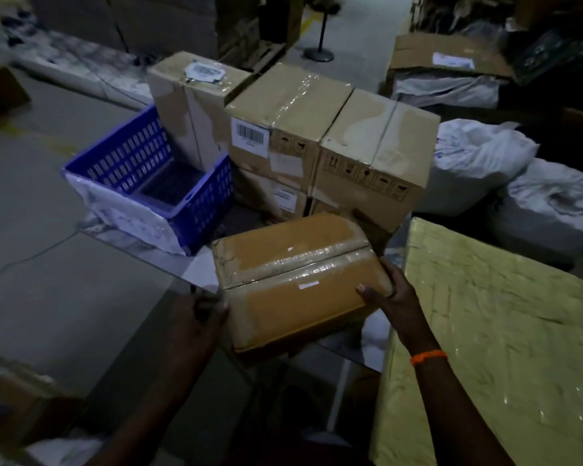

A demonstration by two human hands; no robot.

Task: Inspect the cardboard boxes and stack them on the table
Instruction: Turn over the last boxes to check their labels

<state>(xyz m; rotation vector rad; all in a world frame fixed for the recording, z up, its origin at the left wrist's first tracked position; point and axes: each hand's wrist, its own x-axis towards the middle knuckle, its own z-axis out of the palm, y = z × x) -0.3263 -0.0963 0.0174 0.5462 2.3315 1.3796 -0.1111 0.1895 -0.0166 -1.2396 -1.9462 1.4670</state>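
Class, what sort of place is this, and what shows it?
Probably a warehouse or stockroom: taped cardboard boxes with barcode labels stacked together, a blue plastic crate beside them, and bulky white sacks nearby.

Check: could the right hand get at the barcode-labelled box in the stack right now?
Probably not yet. The right hand grips the taped cardboard box together with the left hand, and that box sits between it and the barcode-labelled box.
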